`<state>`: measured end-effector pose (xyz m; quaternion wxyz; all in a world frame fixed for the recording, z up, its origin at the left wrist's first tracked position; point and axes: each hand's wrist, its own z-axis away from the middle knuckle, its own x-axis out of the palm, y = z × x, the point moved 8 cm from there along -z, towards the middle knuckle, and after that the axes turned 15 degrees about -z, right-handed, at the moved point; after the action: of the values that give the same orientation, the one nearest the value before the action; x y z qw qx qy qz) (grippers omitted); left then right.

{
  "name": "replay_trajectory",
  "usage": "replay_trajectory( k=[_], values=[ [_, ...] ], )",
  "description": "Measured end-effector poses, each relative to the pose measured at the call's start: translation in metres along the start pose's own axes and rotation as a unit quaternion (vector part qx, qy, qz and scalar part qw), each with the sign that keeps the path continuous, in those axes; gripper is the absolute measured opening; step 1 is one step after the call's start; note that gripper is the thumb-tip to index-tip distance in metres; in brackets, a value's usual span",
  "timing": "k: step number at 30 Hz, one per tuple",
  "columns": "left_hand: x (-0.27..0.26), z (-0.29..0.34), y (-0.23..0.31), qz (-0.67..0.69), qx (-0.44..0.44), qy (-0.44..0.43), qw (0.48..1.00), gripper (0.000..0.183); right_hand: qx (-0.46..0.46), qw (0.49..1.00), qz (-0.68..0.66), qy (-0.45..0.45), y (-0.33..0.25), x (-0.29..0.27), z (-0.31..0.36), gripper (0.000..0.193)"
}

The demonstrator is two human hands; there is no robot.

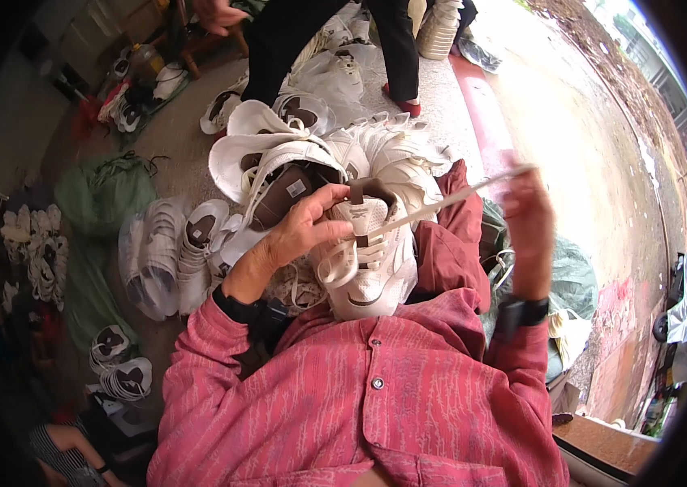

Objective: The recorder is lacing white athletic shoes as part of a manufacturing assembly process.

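Note:
A white sneaker (369, 284) with a brown lining sits on my lap, toe toward me. My left hand (307, 227) grips its tongue and collar edge from the left, near a small brown loop on the tongue. A white shoelace (457, 197) runs taut from the sneaker's upper eyelets out to the right. My right hand (529, 215), raised and smeared by motion, pinches the far end of that lace. Another loop of lace hangs over the sneaker's left side. Just beyond my left hand lie several white shoe uppers (278, 174) with brown insides.
A stack of white uppers (388, 154) lies past my knees. To the left are bagged white shoes (153, 256) and a green sack (108, 195). Another person's dark-trousered legs (274, 49) stand ahead. A green bundle (567, 276) sits beside my right arm.

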<state>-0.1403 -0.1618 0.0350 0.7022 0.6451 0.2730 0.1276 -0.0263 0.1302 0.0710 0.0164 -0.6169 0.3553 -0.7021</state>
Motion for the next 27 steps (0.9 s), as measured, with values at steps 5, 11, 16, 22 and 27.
replay_trajectory(
  k=[5, 11, 16, 22, 27],
  values=[
    [0.002, -0.004, -0.011, 0.062, -0.009, -0.008, 0.998, 0.039, -0.001, 0.881, -0.473, 0.014, -0.121, -0.117, -0.016, 0.006],
    [-0.002, -0.001, -0.013, 0.032, 0.005, 0.022, 0.999, 0.044, -0.061, 0.926, -0.344, 0.143, -0.138, -0.230, -0.004, 0.011],
    [-0.006, 0.016, 0.018, -0.168, 0.094, 0.124, 0.973, 0.046, -0.061, 0.944, -0.265, 0.188, -0.103, -0.240, -0.006, 0.033],
    [0.004, 0.026, 0.078, -0.478, 0.224, 0.200, 0.826, 0.027, -0.061, 0.980, -0.038, 0.185, -0.030, -0.132, 0.001, 0.042],
    [0.005, 0.037, 0.057, -0.533, 0.131, 0.170, 0.819, 0.026, 0.133, 0.990, 0.036, 0.018, 0.045, -0.079, 0.002, 0.024]
  ],
)
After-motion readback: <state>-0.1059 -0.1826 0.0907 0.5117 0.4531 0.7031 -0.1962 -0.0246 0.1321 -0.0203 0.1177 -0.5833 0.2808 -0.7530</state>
